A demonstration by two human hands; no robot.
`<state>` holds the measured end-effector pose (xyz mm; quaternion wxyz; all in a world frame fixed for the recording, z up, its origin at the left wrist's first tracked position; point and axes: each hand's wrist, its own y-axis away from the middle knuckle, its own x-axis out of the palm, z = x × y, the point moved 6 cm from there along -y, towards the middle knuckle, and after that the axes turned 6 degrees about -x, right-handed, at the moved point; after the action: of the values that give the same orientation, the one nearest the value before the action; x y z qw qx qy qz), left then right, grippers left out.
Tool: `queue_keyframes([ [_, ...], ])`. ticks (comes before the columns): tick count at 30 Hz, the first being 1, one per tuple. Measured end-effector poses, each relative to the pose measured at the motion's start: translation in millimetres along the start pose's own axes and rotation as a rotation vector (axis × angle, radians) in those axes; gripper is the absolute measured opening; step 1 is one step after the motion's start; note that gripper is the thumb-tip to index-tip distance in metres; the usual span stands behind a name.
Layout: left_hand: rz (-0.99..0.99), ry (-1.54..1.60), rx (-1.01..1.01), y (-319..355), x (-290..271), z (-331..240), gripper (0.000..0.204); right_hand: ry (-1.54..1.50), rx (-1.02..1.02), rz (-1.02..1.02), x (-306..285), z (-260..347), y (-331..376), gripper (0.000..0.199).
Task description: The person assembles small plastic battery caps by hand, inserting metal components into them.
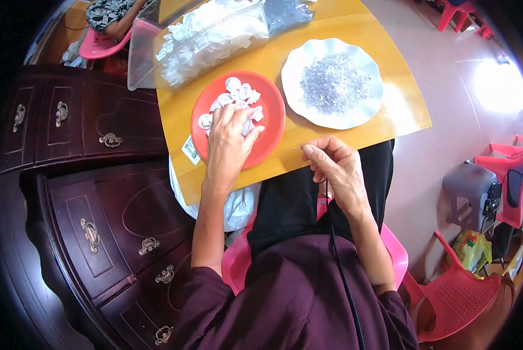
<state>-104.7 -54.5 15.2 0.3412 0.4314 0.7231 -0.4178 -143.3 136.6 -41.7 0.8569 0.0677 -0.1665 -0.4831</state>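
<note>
A red plate (pixel 270 143) on the table holds several small white pieces (pixel 245 93), some round and some folded like tags. My left hand (pixel 232 131) reaches over this plate, its fingertips among the pieces and its thumb apart from the fingers. At the table's near edge my right hand (pixel 337 166) pinches a thin, needle-like pin (pixel 297 148) between thumb and forefinger, pointing left. A white scalloped plate (pixel 293 96) stands behind it, bearing a heap of fine, shiny, clear slivers (pixel 334 81). A black cord (pixel 340 262) hangs below my right hand; whether I hold it cannot be seen.
A clear plastic bin (pixel 142 64) full of white pieces stands at the back left of the yellow table (pixel 401 87), beside a grey bag (pixel 286 14). Dark wooden drawers (pixel 92 192) are close on the left. A red chair (pixel 454 297) stands right; another person's arm (pixel 124 23) shows at the far left.
</note>
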Motion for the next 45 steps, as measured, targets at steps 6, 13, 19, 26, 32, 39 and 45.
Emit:
queue_keyframes([
  [6, -0.001, 0.033, -0.071, 1, 15, 17, 0.017, -0.189, 0.008, 0.019, 0, -1, 2, 0.02],
  [13, -0.059, 0.78, -0.408, 32, 2, 8, 0.009, -0.254, -0.037, 0.036, 3, 5, 6, 0.02],
  [19, 0.114, 1.516, -0.619, 56, 16, -13, 0.017, -0.155, -0.14, 0.03, 18, 17, 18, 0.018],
  [26, 0.104, 1.538, -0.553, 61, 14, -28, 0.02, -0.125, -0.359, -0.07, 19, 30, 25, 0.017],
  [32, 0.048, 1.49, -0.493, 64, 13, -29, 0.02, -0.096, -0.447, -0.084, 22, 33, 25, 0.015],
  [39, 0.036, 1.475, -0.444, 63, 12, -33, 0.02, -0.061, -0.414, -0.081, 23, 34, 27, 0.013],
  [45, 0.048, 1.477, -0.479, 66, 13, -33, 0.016, -0.03, -0.416, -0.096, 20, 34, 29, 0.013],
])
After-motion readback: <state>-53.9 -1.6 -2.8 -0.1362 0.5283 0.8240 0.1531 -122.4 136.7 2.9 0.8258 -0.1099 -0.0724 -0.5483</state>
